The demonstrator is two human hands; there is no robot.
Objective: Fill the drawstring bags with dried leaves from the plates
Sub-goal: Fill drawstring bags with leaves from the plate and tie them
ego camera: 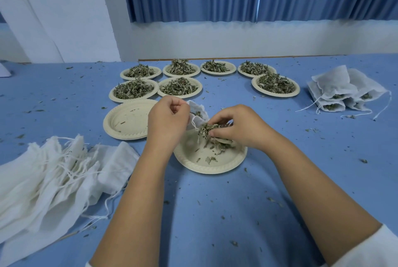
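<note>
In the head view, your left hand (168, 115) is in the middle of the frame. Its fingers are curled tight round the rim of a drawstring bag (198, 108). I think you hold it that way so the mouth is open and faces your other hand. Your right hand (237, 128) is just beside it. Its fingers are bent and pinch a bunch of dried leaves (207, 129) right at the bag's mouth. Both hands are over a plate (211, 165), likely so that bits that fall land back on it.

That plate is round, pale and stiff, like pressed paper, with a bumpy rim. Only a few leaves lie on it. The bag is thin, white and soft, with a string hanging down. The leaves are grey-green, curly and crumbly, and crumbs dot the blue table cloth (237, 212).

Left of your hands is an empty plate (127, 122), which looks like the top of a stack. Above, in the upper middle of the frame, seven full plates (178, 95) sit in rows, easy to reach. Near the right edge, filled bags (336, 92) lie in a puffy heap, out of the way. At the lower left, flat empty bags (53, 169) lie in a floppy pile with tangled strings.
</note>
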